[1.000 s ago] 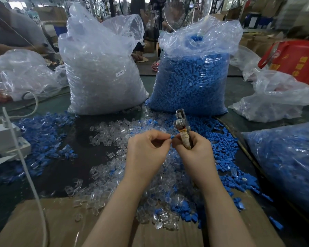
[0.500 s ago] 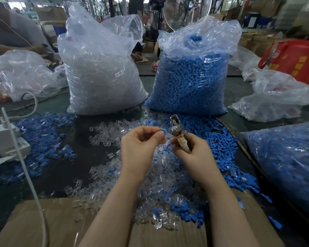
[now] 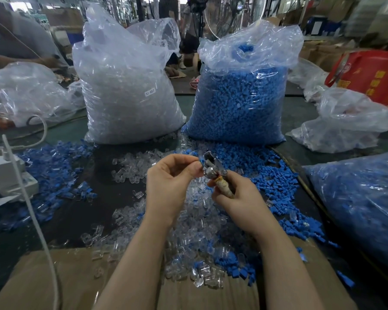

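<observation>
Dark bench (image 3: 99, 198) fills the head view. At its back stand a tall bag of clear pieces (image 3: 126, 97) and a tall bag of blue pieces (image 3: 240, 104), and loose clear pieces (image 3: 188, 224) and loose blue pieces (image 3: 269, 173) lie spread in front of them. A sheet of cardboard (image 3: 54, 283) covers the near edge. Both bare hands meet above the clear heap. The right grip (image 3: 240, 200) is curled round the tape-wrapped handle of a small metal tool (image 3: 212, 167), whose shiny head sticks up and tilts left, clear of the fingers; the lower handle is buried in the palm. The left grip (image 3: 168, 184) has thumb and forefinger pinched together on a tiny blue piece (image 3: 201, 162), pressed against the left side of the tool's head. Only a sliver of that piece shows, so its shape cannot be made out, nor whether it sits inside the head. A white cable (image 3: 27, 198) and a white device (image 3: 5, 175) are cut off at the left edge, and another blue-filled bag (image 3: 356, 198) is cut off at the right.
</observation>
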Tool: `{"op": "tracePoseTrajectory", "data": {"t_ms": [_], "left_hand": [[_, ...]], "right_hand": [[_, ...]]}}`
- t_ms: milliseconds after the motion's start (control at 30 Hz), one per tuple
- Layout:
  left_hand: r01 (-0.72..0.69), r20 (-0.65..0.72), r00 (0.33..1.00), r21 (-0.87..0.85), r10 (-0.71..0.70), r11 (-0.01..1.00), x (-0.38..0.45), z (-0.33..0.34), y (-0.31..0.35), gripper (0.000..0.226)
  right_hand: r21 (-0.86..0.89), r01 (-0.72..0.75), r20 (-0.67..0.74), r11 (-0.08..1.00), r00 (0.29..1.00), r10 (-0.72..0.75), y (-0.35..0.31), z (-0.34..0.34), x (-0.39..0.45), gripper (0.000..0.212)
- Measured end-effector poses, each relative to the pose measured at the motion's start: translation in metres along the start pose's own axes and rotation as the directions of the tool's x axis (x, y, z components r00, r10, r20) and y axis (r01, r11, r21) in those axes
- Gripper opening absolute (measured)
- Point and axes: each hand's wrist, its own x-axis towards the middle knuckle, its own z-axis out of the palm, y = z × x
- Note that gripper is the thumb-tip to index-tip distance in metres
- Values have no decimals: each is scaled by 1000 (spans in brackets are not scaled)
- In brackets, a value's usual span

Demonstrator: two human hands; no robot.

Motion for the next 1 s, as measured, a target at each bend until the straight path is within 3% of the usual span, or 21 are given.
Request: {"op": "tracePoseTrajectory", "data": {"t_ms": [367, 733, 1000], "left_hand": [[-27, 87, 996, 8, 26, 1000, 1, -7, 6, 13], [-43, 53, 998, 14, 42, 999, 1, -4, 1, 13], [-19, 24, 999, -51, 20, 999, -2, 2, 2, 11]], "right_hand": [[4, 21, 45, 1000, 999, -21, -3, -1, -4, 22], [-39, 28, 47, 999, 999, -26, -1, 2, -2, 19], [24, 39, 62, 999, 997, -40, -4, 3, -2, 20]]}}
